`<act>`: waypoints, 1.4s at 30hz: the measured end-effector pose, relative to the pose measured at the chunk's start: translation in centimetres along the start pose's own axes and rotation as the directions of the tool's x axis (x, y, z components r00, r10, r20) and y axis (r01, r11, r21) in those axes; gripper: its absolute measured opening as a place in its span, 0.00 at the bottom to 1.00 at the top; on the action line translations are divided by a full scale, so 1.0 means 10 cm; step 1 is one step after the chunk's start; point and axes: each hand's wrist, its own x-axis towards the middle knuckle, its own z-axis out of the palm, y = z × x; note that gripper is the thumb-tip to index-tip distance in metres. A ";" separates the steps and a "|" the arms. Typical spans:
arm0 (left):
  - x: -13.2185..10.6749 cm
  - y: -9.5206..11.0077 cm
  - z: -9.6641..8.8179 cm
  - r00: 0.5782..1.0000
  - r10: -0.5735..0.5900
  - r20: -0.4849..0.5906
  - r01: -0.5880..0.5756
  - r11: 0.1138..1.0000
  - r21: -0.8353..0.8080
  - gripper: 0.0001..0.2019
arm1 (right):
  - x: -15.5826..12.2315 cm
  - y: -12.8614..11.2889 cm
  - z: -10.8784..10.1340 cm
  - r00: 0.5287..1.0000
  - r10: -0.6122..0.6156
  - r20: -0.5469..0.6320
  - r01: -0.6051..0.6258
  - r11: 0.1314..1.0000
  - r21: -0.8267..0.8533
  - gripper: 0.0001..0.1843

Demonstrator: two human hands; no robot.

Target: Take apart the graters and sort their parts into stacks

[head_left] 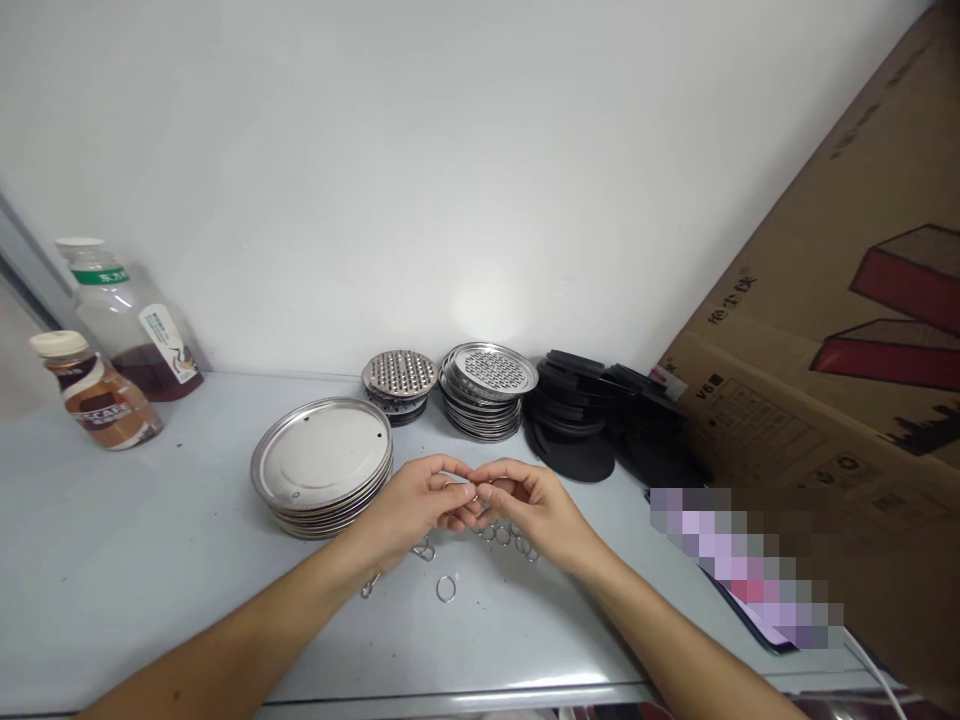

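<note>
Left hand (414, 507) and right hand (534, 510) are raised above the pale grey tabletop (142, 530), the grip of each pressed together at the fingertips, jointly pinching a thin silver wire ring (459, 483). Directly below lie a loose round silver wire ring (446, 589) and a cluster of linked silver wire rings (504, 535). Beyond stand a stack of round stainless-steel lids (322, 455), a stack of perforated round steel discs (487, 372) and a pile of flat black discs (570, 430). Farthest are a clear plastic bottle of brown liquid (127, 320), a brown-labelled plastic coffee bottle (97, 392) and a large brown cardboard box (825, 330).
</note>
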 end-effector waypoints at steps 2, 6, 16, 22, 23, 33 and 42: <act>0.00 0.02 -0.01 1.000 0.022 -0.001 -0.022 0.998 0.057 0.13 | 0.01 -0.01 -0.02 1.000 0.022 0.012 -0.023 0.999 0.024 0.15; -0.03 0.03 0.00 0.998 0.055 0.023 -0.059 0.976 0.212 0.15 | 0.02 0.01 -0.06 0.993 0.113 0.017 -0.114 0.987 0.117 0.16; -0.07 0.14 -0.03 0.994 0.108 0.002 -0.106 0.967 0.233 0.16 | 0.02 -0.05 -0.18 0.979 0.202 -0.008 -0.191 0.935 0.299 0.11; -0.04 0.18 -0.09 1.000 0.011 -0.009 -0.011 1.000 0.000 0.12 | 0.02 -0.06 -0.16 0.984 0.162 0.067 -0.175 0.936 0.305 0.14; -0.03 0.17 -0.08 0.999 0.025 -0.020 -0.025 0.999 0.028 0.12 | 0.02 -0.04 -0.14 0.982 0.168 0.083 -0.186 0.930 0.317 0.15; -0.02 0.02 0.03 0.898 0.433 -0.083 -0.255 0.664 0.702 0.07 | -0.02 0.09 -0.02 0.999 -0.037 -0.004 0.037 0.994 -0.100 0.21; 0.00 -0.02 0.00 0.896 0.414 -0.162 -0.215 0.723 0.657 0.09 | -0.05 0.03 0.02 0.969 -0.247 0.018 0.203 0.747 -0.633 0.10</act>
